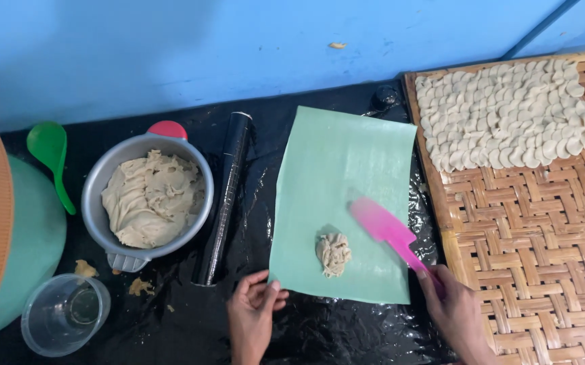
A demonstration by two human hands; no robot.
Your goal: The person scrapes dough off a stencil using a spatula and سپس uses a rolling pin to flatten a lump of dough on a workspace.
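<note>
Just beyond the fingertips of the left hand (252, 312), a pale green sheet (343, 203) lies flat on the black plastic-covered worktop (319, 331). That hand rests at the sheet's near left corner, thumb and fingers pinching or pressing the edge; the hold looks light, and whether the corner is truly gripped cannot be told. The right hand (456, 312) is closed around the handle of a pink spatula (390, 233), whose long axis runs up and to the left from the hand, so that the blurred blade sits over the sheet. A small lump of beige dough (333, 254) lies on the near half of the sheet, between the two hands and a little farther out from them. It is just to the left of and below the spatula blade, apart from it. The blade is the closest thing to the lump, which makes the right hand the nearer worker of the two.

Well out to the left of the left hand stands a grey metal bowl (145, 203) heaped with the same dough, with a black roll (225, 196) lying between bowl and sheet. A green spoon (52, 159) and a clear plastic cup (66, 314) sit farther left. To the right of the right hand, a woven bamboo tray (543, 243) carries rows of small shaped dough pieces (509, 111) at its far end.
</note>
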